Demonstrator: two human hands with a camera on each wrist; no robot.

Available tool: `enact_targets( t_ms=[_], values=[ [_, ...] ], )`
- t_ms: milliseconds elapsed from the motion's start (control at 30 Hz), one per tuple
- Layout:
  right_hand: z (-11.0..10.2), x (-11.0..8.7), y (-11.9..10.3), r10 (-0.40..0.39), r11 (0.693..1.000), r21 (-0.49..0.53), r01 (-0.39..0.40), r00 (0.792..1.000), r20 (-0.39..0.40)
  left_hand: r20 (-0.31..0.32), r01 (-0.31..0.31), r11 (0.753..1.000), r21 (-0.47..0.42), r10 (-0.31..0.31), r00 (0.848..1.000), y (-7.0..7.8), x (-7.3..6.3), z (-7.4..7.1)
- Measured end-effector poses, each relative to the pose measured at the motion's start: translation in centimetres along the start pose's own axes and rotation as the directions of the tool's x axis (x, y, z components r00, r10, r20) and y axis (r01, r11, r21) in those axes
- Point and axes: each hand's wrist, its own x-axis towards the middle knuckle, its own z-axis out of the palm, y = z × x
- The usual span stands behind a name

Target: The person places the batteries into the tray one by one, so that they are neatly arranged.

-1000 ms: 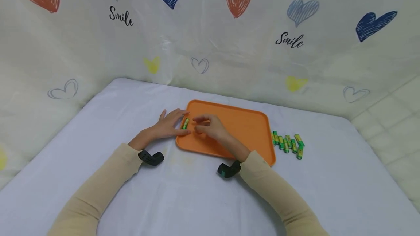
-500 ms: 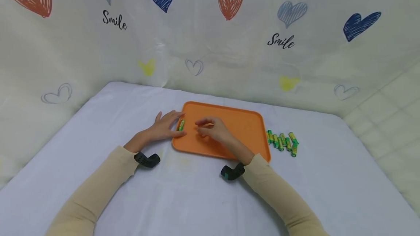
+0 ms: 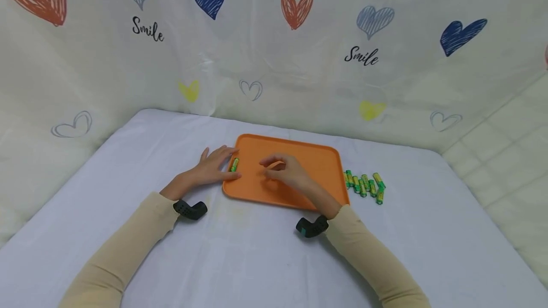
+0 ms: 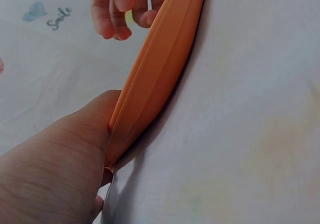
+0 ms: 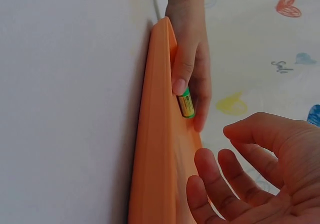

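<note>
Left hand [image 3: 210, 168] spread around one battery [image 3: 234, 164] | right hand [image 3: 291, 173] loosely curved, holding nothing | I judge bumping the orange tray [image 3: 317, 160] could roll that battery

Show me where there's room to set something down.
Free: the far right corner of the orange tray, past the right hand; the white cloth between the sleeves, or right of the battery cluster. Crowded: the tray's left end, where the left hand brackets one battery, and the cluster.
</note>
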Motion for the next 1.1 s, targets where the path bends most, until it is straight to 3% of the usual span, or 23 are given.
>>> enact_targets(
  t_ms=[200,467,1100],
  values=[
    [-1.1,-0.7,0.4,-0.023,0.999,-0.025,0.022,1.000,-0.014,0.005,0.004,1.000,0.013,-0.004,1.000,-0.1,0.0,0.1],
    [-2.8,-1.7,0.6,0.007,0.999,-0.035,-0.008,0.999,-0.038,-0.010,-0.004,1.000,0.010,0.004,1.000,0.0,-0.1,-0.1],
    [-7.3,-4.1,2.7,0.023,1.000,0.017,-0.021,0.993,-0.113,-0.013,0.001,1.000,0.011,-0.001,1.000,0.1,0.0,0.1]
  ],
)
